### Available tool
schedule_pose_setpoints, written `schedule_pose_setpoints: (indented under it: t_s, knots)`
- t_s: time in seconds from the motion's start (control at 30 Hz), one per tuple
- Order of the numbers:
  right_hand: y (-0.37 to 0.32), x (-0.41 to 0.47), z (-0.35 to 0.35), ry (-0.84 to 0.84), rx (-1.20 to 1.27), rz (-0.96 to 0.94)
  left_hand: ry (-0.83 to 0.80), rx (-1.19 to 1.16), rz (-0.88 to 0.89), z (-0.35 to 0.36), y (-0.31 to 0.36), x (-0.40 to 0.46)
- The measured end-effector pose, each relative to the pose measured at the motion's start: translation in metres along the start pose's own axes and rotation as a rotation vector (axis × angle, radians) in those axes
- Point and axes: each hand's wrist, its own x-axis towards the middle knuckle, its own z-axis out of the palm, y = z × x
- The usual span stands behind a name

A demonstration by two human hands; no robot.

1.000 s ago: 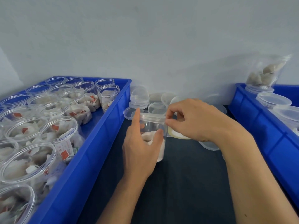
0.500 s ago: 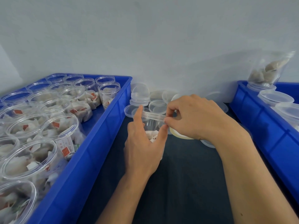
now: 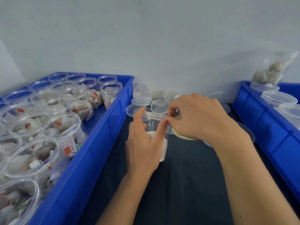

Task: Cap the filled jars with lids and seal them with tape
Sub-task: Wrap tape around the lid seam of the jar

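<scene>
A clear plastic jar [image 3: 152, 127], part-filled with pale packets, stands on the dark tabletop [image 3: 186, 184] between two blue crates, with its lid [image 3: 153, 115] already seated on top. The left hand [image 3: 142, 148] wraps the jar from the near side, forefinger up against the lid's left edge and thumb pressing near the right edge, a firm grip around the body. The right hand [image 3: 199, 117] pinches something small at the lid's right rim, thumb and forefinger closed together; whether that is tape cannot be told, since any tape would be transparent here. The jar looks light, thin-walled and smooth, so it probably slides or flexes if squeezed hard at the middle; holding it low around the body while working at the stiffer lid rim seems the safer hold. Loose lids [image 3: 159, 106] lie just behind the jar. The left crate [image 3: 90, 159] holds many open filled jars, so most of the capping appears to remain; the right crate [image 3: 266, 127] holds capped ones.
</scene>
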Motion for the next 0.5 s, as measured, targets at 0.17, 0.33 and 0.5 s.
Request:
schedule_pose_setpoints:
  t_s: [0.17, 0.33, 0.5]
  knots:
    - [-0.0043, 0.0001, 0.0015, 0.016, -0.011, 0.004, 0.013, -0.024, -0.037, -0.0008, 0.0002, 0.0037]
    - [-0.0053, 0.0004, 0.0044, 0.043, -0.004, 0.012, 0.019, -0.053, -0.060, -0.0033, -0.0001, 0.0067]
    - [-0.0087, 0.0001, 0.0032, 0.023, 0.021, -0.001, 0.000, -0.106, -0.079, -0.0078, -0.0024, 0.0088]
